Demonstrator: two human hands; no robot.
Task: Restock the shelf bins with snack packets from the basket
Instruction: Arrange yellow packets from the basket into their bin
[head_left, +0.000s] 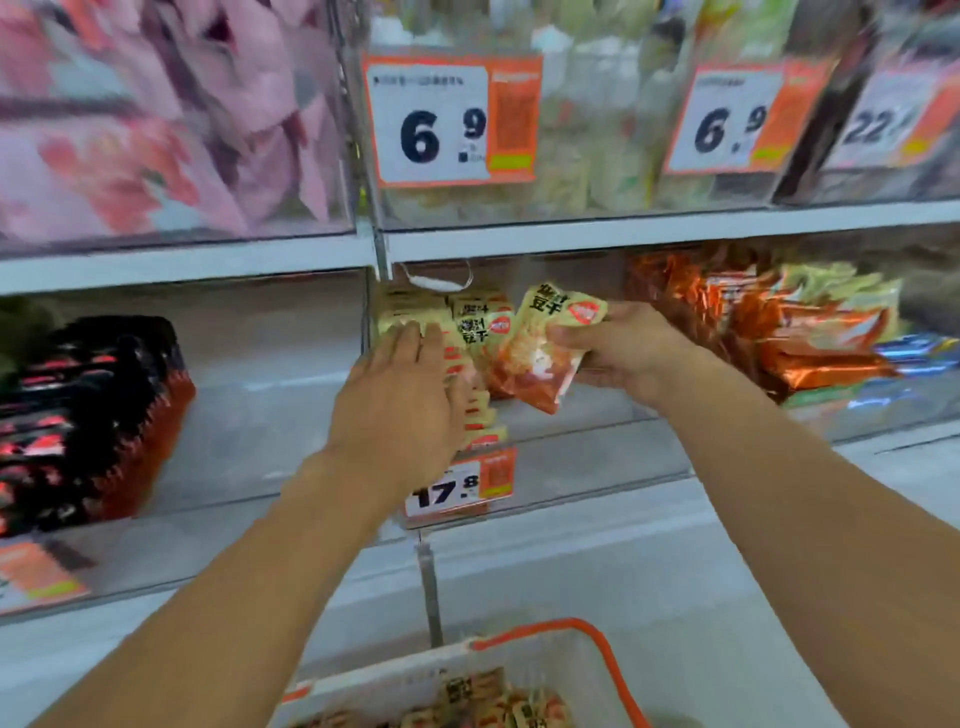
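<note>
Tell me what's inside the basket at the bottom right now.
The basket holds more yellow-and-orange snack packets, like the packet gripped by the right hand. The frame edge cuts the pile off, so the count is hidden.

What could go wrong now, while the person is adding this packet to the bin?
1. The left hand presses flat on the stacked packets; if it lifts, the row may topple forward.
2. The right hand holds the packet only at one edge, so it might slip and fall toward the basket.
</note>
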